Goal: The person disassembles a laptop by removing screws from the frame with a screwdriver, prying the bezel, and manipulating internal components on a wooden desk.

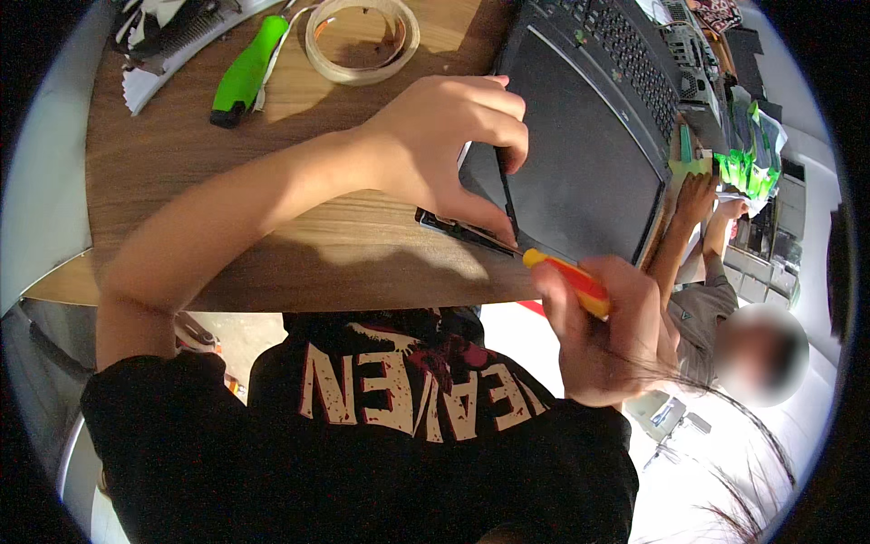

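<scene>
Loose strands of dark hair [761, 426] cross the lower right of the frame, and below the table the person's black printed T-shirt [362, 480] fills the lower middle. At right of centre, the right hand [605, 340], slightly blurred, has its fingers wrapped around the handle of a red-and-yellow screwdriver [573, 281]. The tool's thin shaft points left, toward the near left corner of an open laptop [580, 150].

The laptop lies from the centre to the upper right, its dark screen panel facing up and its keyboard [625, 59] toward the top of the frame. The left hand [430, 136] arches at the panel's left edge, fingers bent and thumb spread well apart from them; the thumb tip is down by the screwdriver's shaft. Whether it pinches the edge, I cannot tell. A narrow dark strip [435, 221] lies on the wooden table [199, 172] just beside that thumb.

Across the upper left are a grey ridged plastic piece [186, 65], a green screwdriver [249, 68] with a black end, and a roll of tape [328, 65] lying flat. At the right edge, a co-worker's hand [696, 195] is near green-and-white packages [748, 168].
</scene>
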The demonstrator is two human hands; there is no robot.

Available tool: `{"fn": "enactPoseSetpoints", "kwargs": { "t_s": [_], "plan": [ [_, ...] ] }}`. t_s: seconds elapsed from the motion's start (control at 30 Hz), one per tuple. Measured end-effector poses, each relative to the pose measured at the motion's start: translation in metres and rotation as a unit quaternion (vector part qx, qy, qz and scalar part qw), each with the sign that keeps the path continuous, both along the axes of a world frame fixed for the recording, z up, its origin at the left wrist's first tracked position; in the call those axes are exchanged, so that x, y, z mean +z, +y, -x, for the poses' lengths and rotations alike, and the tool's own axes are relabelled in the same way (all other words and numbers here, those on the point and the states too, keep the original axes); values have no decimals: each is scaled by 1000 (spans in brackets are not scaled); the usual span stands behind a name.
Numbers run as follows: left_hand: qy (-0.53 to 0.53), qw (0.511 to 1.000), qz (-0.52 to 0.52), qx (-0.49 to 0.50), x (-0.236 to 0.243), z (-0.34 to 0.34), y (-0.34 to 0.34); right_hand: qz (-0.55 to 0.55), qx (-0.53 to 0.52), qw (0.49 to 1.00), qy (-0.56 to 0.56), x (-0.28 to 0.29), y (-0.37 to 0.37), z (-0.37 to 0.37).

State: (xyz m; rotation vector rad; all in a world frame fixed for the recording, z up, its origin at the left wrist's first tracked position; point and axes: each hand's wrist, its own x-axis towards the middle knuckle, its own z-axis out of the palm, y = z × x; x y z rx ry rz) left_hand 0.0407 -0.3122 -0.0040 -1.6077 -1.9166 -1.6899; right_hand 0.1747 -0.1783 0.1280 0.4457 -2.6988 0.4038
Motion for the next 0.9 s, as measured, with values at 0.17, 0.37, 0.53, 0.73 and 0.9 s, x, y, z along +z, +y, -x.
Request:
{"fn": "enactPoseSetpoints", "kwargs": {
  "t_s": [0.17, 0.37, 0.53, 0.73, 0.9],
  "plan": [
    [45, 999, 8, -15, -4, 5, -2, -43, 177, 980, 78, -13, 8, 11],
    [75, 995, 49, -35, 15, 16, -15, 148, 208, 961, 108, -1, 37, -23],
    [78, 993, 66, -56, 5, 14, -21, 316, 65, 931, 171, -9, 79, -74],
    [122, 967, 219, 33, 30, -23, -51, 517, -66, 820, 234, -56, 126, -95],
    [127, 955, 202, 176, 31, -22, -80, 404, -337, 793, 307, -79, 159, -99]
  ]
}}
